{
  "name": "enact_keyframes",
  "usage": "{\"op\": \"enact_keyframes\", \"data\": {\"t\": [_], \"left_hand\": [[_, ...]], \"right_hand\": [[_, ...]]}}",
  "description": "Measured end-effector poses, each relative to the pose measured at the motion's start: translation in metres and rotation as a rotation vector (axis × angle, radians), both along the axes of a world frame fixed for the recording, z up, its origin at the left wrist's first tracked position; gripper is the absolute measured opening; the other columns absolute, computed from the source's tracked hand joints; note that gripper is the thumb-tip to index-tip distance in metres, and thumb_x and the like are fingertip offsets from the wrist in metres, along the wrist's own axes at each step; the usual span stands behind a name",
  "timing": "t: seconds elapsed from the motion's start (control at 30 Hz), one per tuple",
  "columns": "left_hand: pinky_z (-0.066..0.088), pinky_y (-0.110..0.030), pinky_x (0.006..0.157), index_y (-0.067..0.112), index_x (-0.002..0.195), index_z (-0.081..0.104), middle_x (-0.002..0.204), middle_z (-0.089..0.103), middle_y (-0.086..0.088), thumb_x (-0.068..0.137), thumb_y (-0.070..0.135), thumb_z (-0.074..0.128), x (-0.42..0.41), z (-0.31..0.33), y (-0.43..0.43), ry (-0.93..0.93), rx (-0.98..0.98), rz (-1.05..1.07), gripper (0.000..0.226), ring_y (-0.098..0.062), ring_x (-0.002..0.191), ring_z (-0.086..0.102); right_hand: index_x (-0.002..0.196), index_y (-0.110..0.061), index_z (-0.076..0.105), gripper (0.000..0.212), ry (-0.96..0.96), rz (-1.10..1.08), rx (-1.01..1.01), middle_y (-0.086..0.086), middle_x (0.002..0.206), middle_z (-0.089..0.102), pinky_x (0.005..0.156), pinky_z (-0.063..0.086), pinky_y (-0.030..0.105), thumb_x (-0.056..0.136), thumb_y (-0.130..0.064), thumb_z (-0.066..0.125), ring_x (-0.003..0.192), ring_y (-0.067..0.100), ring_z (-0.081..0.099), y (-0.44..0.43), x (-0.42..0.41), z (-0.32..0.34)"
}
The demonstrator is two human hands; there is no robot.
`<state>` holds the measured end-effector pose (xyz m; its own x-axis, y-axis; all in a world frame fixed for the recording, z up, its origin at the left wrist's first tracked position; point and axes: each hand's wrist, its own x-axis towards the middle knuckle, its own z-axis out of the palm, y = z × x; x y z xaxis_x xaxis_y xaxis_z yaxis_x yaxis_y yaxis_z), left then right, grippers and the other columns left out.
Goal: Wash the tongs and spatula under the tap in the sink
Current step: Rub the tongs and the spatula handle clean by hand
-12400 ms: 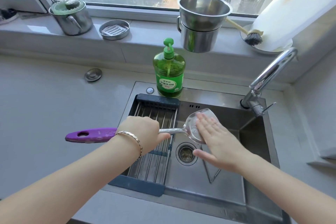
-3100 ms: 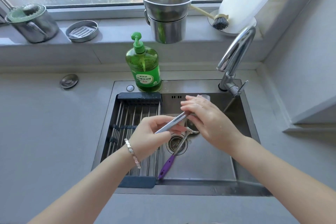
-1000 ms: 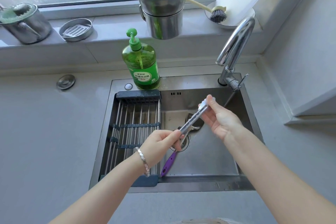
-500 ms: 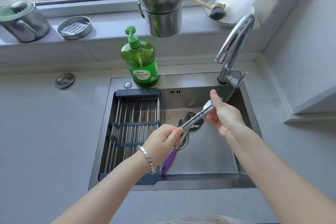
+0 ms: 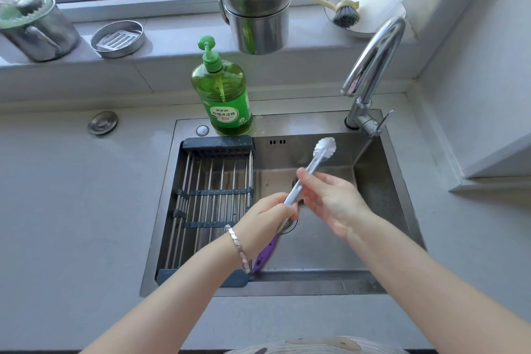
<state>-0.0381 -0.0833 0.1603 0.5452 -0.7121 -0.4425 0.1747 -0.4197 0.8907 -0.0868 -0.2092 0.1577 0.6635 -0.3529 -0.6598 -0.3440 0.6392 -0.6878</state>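
Over the steel sink (image 5: pixel 382 210), my left hand (image 5: pixel 265 220) grips the handle end of the metal tongs (image 5: pixel 317 159). The tongs point up and to the right, their scalloped tips near the sink's back wall, below the tap (image 5: pixel 373 57). My right hand (image 5: pixel 330 201) wraps its fingers around the middle of the tongs' shaft. The spatula lies on the sink floor under my hands; only its purple handle (image 5: pixel 265 251) shows, its blade hidden. I see no water stream from the tap.
A roll-up drying rack (image 5: pixel 209 198) covers the sink's left half. A green soap bottle (image 5: pixel 222 92) stands behind the sink. On the sill are stacked steel pots (image 5: pixel 255 3), a lidded pot (image 5: pixel 34 29), a small strainer dish (image 5: pixel 117 39) and a dish brush (image 5: pixel 344 13).
My right hand has slid down from the tongs' tips to the middle of the shaft, uncovering the tips. My left hand keeps the handle end; the spatula has stayed put.
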Motion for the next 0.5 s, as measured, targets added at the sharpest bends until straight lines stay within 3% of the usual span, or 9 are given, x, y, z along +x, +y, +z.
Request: {"op": "enact_keyframes", "data": {"t": [0.1, 0.2, 0.27, 0.33, 0.4, 0.43, 0.5], "left_hand": [[0.041, -0.029, 0.077, 0.023, 0.07, 0.057, 0.079, 0.052, -0.003, 0.067, 0.027, 0.046, 0.002, 0.003, 0.001, -0.023, 0.036, -0.029, 0.012, -0.017, 0.08, 0.047], [0.04, -0.021, 0.079, 0.002, 0.085, 0.066, 0.085, 0.054, 0.002, 0.071, 0.025, 0.044, 0.004, 0.003, 0.003, -0.158, 0.072, -0.101, 0.035, -0.013, 0.088, 0.048], [0.038, -0.014, 0.085, -0.001, 0.094, 0.066, 0.099, 0.052, 0.004, 0.078, 0.022, 0.047, 0.006, 0.003, 0.004, -0.258, 0.085, -0.007, 0.034, -0.005, 0.101, 0.047], [0.043, -0.014, 0.086, 0.012, 0.102, 0.061, 0.11, 0.056, -0.002, 0.087, 0.016, 0.05, 0.008, 0.001, 0.005, -0.217, 0.047, 0.218, 0.019, 0.001, 0.1, 0.052], [0.051, -0.032, 0.088, 0.013, 0.124, 0.046, 0.128, 0.05, -0.013, 0.093, 0.017, 0.048, 0.011, 0.001, 0.004, 0.068, 0.039, 0.446, 0.031, -0.014, 0.105, 0.056], [0.055, -0.038, 0.081, 0.01, 0.129, 0.041, 0.131, 0.048, -0.016, 0.095, 0.023, 0.047, 0.012, 0.002, 0.004, 0.28, 0.037, 0.516, 0.037, -0.023, 0.101, 0.059], [0.059, -0.031, 0.059, 0.004, 0.118, 0.047, 0.113, 0.06, -0.019, 0.093, 0.042, 0.044, 0.016, 0.008, 0.005, 0.678, 0.02, 0.492, 0.045, -0.023, 0.078, 0.068]], "right_hand": [[0.08, -0.009, 0.066, 0.014, 0.005, 0.204, -0.154, 0.006, 0.075, 0.069, 0.07, 0.052, 0.026, 0.072, -0.005, 0.076, 0.068, 0.017, 0.065, 0.015, -0.007, 0.001], [0.08, -0.006, 0.066, 0.014, -0.015, 0.165, -0.142, 0.007, 0.073, 0.07, 0.072, 0.057, 0.026, 0.072, 0.002, 0.075, 0.072, 0.021, 0.066, 0.011, -0.006, 0.003], [0.081, -0.002, 0.065, 0.011, -0.068, 0.111, -0.034, 0.007, 0.07, 0.07, 0.072, 0.059, 0.023, 0.074, 0.004, 0.07, 0.069, 0.02, 0.068, 0.006, -0.003, 0.004], [0.082, -0.004, 0.066, 0.008, -0.083, 0.074, -0.021, 0.004, 0.07, 0.07, 0.065, 0.057, 0.018, 0.077, 0.001, 0.069, 0.064, 0.011, 0.068, 0.002, 0.0, 0.004], [0.084, -0.007, 0.067, 0.006, -0.099, 0.057, -0.019, 0.002, 0.074, 0.07, 0.063, 0.054, 0.016, 0.08, -0.002, 0.067, 0.066, 0.008, 0.067, -0.001, 0.001, 0.002], [0.086, -0.008, 0.067, 0.007, -0.113, 0.061, -0.007, 0.002, 0.077, 0.071, 0.064, 0.054, 0.016, 0.081, -0.003, 0.066, 0.068, 0.008, 0.068, -0.003, 0.001, 0.003], [0.088, -0.006, 0.066, 0.008, -0.163, 0.118, 0.022, 0.004, 0.081, 0.071, 0.064, 0.054, 0.017, 0.082, -0.002, 0.063, 0.07, 0.01, 0.068, -0.005, 0.0, 0.004]]}}
